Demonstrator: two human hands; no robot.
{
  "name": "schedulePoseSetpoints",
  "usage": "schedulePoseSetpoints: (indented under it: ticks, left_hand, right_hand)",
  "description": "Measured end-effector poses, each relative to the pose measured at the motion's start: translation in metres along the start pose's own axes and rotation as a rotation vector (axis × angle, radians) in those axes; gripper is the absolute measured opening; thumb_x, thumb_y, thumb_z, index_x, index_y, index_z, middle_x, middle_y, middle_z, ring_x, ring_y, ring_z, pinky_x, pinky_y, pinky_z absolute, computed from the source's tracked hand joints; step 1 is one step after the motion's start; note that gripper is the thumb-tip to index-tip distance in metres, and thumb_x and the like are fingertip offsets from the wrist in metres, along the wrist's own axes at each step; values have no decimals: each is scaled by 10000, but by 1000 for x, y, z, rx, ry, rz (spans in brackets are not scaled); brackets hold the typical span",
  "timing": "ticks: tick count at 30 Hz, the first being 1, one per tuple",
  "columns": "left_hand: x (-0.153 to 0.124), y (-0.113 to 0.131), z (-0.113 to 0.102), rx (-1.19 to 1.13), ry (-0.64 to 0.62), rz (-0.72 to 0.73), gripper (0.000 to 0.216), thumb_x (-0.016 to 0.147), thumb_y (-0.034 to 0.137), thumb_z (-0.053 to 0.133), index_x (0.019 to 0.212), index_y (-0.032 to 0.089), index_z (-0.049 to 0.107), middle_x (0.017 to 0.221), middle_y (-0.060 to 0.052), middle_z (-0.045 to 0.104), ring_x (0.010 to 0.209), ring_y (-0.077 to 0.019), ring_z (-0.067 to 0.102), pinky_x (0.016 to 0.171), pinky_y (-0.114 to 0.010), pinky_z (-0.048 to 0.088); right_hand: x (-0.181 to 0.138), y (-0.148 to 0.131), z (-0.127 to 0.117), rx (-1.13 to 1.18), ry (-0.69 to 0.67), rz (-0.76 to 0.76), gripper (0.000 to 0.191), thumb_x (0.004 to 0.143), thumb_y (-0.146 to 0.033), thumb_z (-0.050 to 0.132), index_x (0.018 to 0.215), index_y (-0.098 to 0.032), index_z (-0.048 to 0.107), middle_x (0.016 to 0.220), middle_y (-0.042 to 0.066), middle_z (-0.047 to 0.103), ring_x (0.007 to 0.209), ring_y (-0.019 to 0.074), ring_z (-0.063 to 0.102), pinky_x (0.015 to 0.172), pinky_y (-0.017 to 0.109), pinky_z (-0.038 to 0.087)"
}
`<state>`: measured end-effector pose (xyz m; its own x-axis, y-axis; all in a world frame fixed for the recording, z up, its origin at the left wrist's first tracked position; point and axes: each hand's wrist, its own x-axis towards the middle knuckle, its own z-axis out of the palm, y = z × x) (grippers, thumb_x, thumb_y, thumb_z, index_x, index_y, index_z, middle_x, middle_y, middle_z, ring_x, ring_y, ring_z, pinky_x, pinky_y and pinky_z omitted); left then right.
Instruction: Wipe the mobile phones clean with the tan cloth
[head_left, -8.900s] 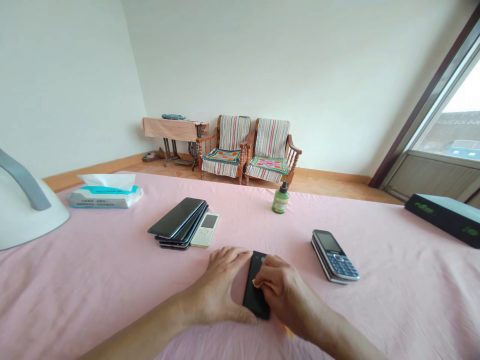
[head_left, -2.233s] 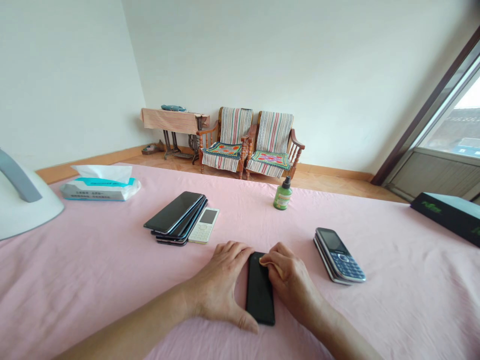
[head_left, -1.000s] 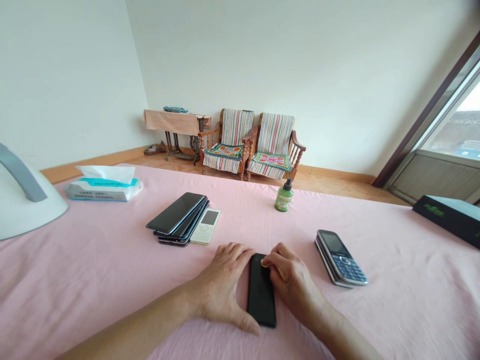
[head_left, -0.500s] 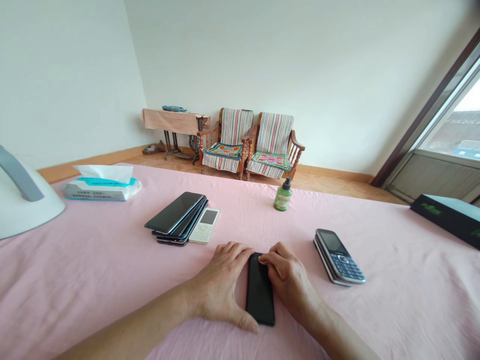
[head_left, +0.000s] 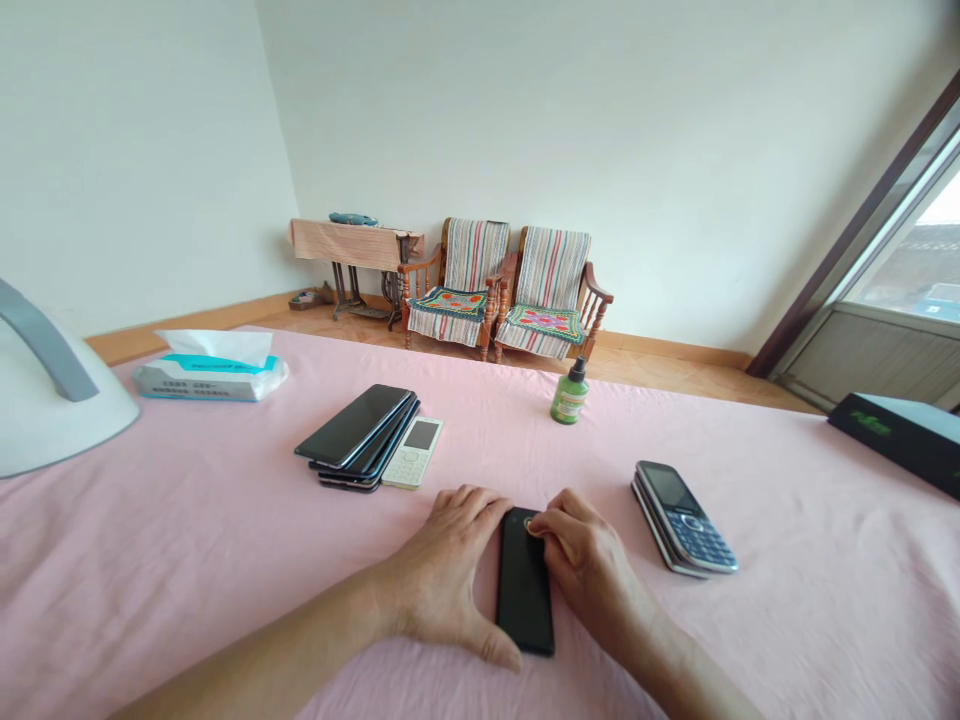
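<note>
A black smartphone lies flat on the pink cloth between my hands. My left hand braces its left side, fingers at the top corner and thumb at the bottom corner. With fingers curled into a pinch, my right hand rests over the phone's upper right edge. Between its fingertips shows a small round gold-coloured piece, pressed at the phone's top; its kind is too small to tell. To the right, a blue keypad phone sits on top of another phone.
Beyond my left hand is a stack of smartphones beside a white keypad phone. A green pump bottle stands farther back. Tissues and a white domed object are left; a black box is right.
The pinching right hand has shifted slightly, and more of the small gold-coloured piece shows. My left hand keeps its place on the phone. The whole view has moved a little.
</note>
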<state>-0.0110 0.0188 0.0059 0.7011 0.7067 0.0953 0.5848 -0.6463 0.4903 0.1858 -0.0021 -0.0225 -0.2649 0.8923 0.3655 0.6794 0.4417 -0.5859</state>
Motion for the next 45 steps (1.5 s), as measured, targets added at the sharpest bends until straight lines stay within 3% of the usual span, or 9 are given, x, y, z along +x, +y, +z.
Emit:
schedulePoseSetpoints:
  ticks: [15,21,26,41,45]
  left_hand:
    - [0,-1,2,-34,24,18,1007,417,692,751,1252,223,441,1198,-111,500,1089,-351,444,964,-521,339]
    - [0,-1,0,-7,14,16,1013,417,673,764,1255,205,439,1192,-116,499,1073,-343,447,963,-514,341]
    - [0,0,0,-11,12,10,1001,428,680,755,1254,210,440,1192,-111,499,1077,-340,444,960,-503,344]
    - [0,0,1,-14,7,10,1012,418,688,752,1250,202,445,1193,-115,499,1073,-347,446,958,-507,338]
    - [1,-2,2,5,13,25,1010,419,669,766,1250,197,442,1188,-115,501,1066,-340,445,957,-502,339]
  right_hand:
    - [0,-1,2,25,21,-16,284,836,-31,383,866,-173,627,838,44,522,744,150,549,679,270,459]
    - [0,0,2,13,16,8,265,779,1,420,801,-175,618,803,29,526,721,146,547,667,268,445]
    - [0,2,2,35,19,-35,290,793,-12,404,856,-182,631,830,35,533,733,141,557,663,256,455]
    - [2,-6,-1,4,18,81,232,748,-2,444,746,-168,607,762,21,537,696,146,552,663,262,436]
    - [2,-8,2,54,16,65,261,774,-4,422,794,-163,628,792,30,545,714,143,564,667,254,443]
